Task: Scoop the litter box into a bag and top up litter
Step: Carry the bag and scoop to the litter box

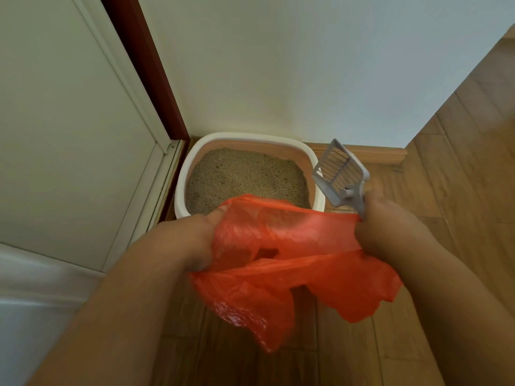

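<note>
Left grip (192, 240) clenched on red bag (278, 263); right grip (390, 221) clenched on bag and scoop (341, 174), above litter box (184, 174).

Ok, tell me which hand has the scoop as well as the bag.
The right hand: it grips the grey scoop by its handle and pinches the orange bag too. The left hand holds only the bag.

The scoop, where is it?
The grey scoop is in the right hand, held up just right of the litter box, above the orange bag.
</note>
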Motion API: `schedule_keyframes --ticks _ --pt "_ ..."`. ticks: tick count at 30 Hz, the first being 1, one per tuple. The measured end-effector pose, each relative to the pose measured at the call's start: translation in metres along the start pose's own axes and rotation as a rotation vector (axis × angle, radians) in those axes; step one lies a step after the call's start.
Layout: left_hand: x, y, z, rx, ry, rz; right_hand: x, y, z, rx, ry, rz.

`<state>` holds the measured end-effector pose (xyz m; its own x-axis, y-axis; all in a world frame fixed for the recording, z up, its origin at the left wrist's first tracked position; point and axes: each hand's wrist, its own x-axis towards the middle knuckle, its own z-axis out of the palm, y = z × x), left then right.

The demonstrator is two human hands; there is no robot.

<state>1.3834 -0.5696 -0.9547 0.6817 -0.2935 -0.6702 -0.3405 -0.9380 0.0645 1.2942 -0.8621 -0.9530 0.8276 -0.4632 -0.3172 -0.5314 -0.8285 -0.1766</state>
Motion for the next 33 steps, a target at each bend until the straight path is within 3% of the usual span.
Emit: schedule_keyframes --ticks 7,16,22,25,33 --pt "0.003 0.016 0.001 -0.071 0.190 0.155 0.005 -0.021 0.023 0.193 -0.089 -0.132" --pt "0.000 0.015 -0.001 -0.088 0.061 0.116 0.000 -0.030 0.028 0.321 -0.051 -0.176" --pt "-0.002 0.016 0.003 0.090 0.044 -0.002 -0.007 -0.034 0.032 0.129 -0.119 -0.204" --pt "-0.003 0.012 0.003 0.064 0.033 -0.014 -0.008 -0.030 0.033 0.030 -0.181 -0.150" --pt "-0.013 0.010 -0.002 -0.030 -0.067 -0.018 -0.005 -0.023 0.024 -0.006 -0.112 -0.057"
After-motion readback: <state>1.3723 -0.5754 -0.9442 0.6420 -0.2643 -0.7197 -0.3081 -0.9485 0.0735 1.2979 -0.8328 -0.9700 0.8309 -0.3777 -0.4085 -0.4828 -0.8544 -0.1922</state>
